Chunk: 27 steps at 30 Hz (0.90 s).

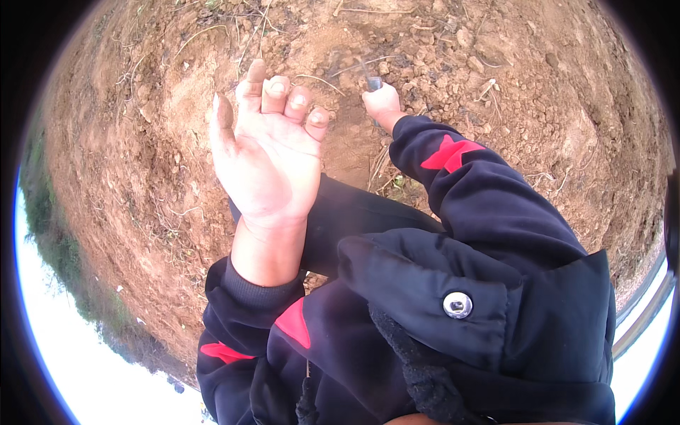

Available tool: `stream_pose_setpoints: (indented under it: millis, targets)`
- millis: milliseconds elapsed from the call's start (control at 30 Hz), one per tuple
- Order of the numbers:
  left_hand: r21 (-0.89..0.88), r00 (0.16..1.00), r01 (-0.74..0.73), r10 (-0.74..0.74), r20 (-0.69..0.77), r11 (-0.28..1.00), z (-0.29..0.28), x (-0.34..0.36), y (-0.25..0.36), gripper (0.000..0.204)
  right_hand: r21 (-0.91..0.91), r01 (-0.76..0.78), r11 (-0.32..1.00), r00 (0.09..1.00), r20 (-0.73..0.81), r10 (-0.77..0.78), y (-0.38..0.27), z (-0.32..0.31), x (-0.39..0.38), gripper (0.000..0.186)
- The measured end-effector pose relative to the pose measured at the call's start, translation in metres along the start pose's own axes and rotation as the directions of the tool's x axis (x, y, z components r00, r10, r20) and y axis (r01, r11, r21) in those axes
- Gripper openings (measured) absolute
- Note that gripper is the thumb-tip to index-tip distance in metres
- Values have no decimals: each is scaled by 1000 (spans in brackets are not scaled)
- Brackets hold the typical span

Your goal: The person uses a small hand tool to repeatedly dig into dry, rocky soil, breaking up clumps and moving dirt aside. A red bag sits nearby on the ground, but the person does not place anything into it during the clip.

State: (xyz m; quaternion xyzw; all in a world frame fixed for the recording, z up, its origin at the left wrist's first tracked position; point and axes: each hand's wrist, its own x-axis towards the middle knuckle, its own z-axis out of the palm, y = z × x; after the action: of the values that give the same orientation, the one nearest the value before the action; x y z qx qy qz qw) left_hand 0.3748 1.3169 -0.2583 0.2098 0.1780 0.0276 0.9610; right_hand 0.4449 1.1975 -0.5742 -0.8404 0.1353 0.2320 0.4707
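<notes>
My left hand (268, 152) is raised palm up over the bare reddish soil (127, 142), fingers apart and dusted with dirt, holding nothing. My right hand (382, 103) reaches farther out and low, closed around the grey handle of a tool (373, 83) whose working end is blurred and lost against the broken soil. Both arms wear dark sleeves with red patches (448, 152). A dark trouser leg (354, 212) shows between them.
Loose clods, dry roots and thin stems (439, 42) lie across the dug earth ahead. Sparse green growth (67, 262) edges the ground at the left. A dark jacket flap with a metal snap (457, 304) fills the lower right.
</notes>
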Motion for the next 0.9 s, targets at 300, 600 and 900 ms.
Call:
stream_pose_setpoints:
  millis: [300,600,900]
  targets:
    - [-6,1000,-22,22,-3,1000,-7,-9,8,48,181,36,983,998,-61,-26,64,36,-9,31]
    - [40,999,-41,41,-1,998,-12,-16,17,50,37,26,999,971,236,-34,61,65,-15,47]
    - [120,997,-83,83,1,989,-15,-12,17,46,728,-290,621,950,294,99,45,-108,-14,19]
